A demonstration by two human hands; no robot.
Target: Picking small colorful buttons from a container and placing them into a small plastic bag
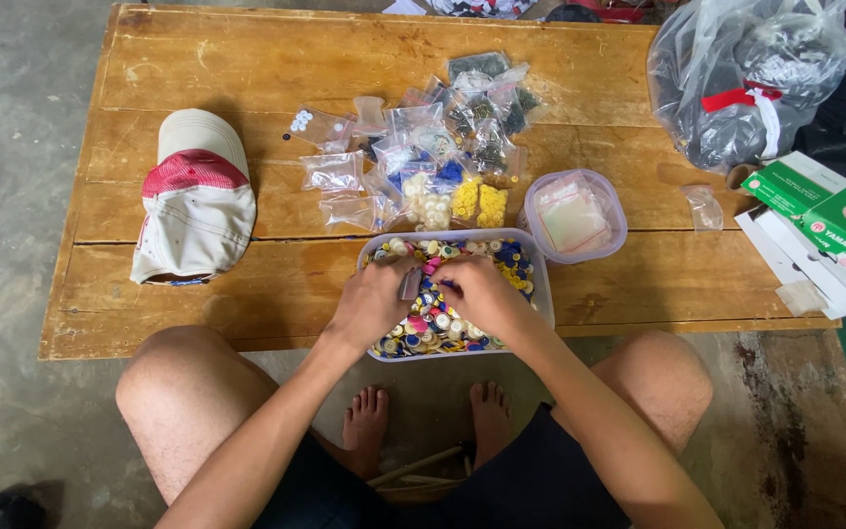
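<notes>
1. My left hand (372, 306) and right hand (472, 292) rest in the tub (540, 279) of mixed buttons (433, 323) at the table (247, 284) edge.
2. Left fingers pinch a small clear bag (410, 284); whether the right hand grips anything, I cannot tell.
3. Judgement: keep the bag mouth open over the tub, so dropped buttons fall back in.

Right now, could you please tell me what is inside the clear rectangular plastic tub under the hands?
The clear rectangular plastic tub holds loose multicoloured buttons. The left hand and right hand cover its middle, so what lies beneath them cannot be seen.
</notes>
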